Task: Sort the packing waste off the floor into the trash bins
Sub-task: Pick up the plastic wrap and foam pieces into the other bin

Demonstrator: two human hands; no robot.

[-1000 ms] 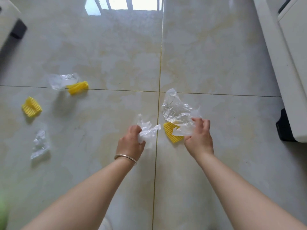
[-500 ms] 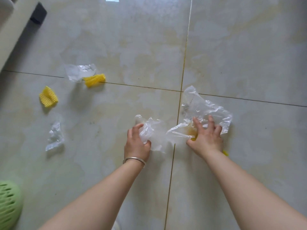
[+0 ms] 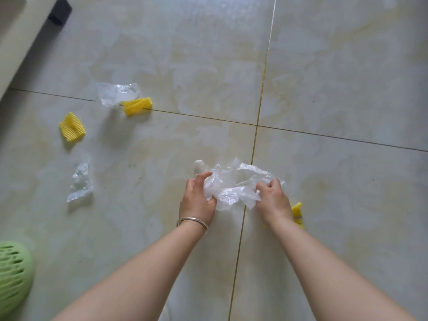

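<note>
A bundle of crumpled clear plastic film is bunched between both hands just above the floor. My left hand, with a bangle at the wrist, grips its left side. My right hand grips its right side with curled fingers. A yellow foam net lies on the floor, mostly hidden behind my right wrist. More waste lies to the left: a clear plastic scrap, a yellow foam net, another clear plastic piece and a yellow foam net touching it.
A green perforated bin shows at the lower left edge. A pale furniture panel with a dark foot stands at the upper left. The floor is glossy beige tile with gold grout lines.
My two hands have come together, gathering the two plastic pieces into one bundle. The yellow foam net that was under the right piece now lies behind my right wrist.
</note>
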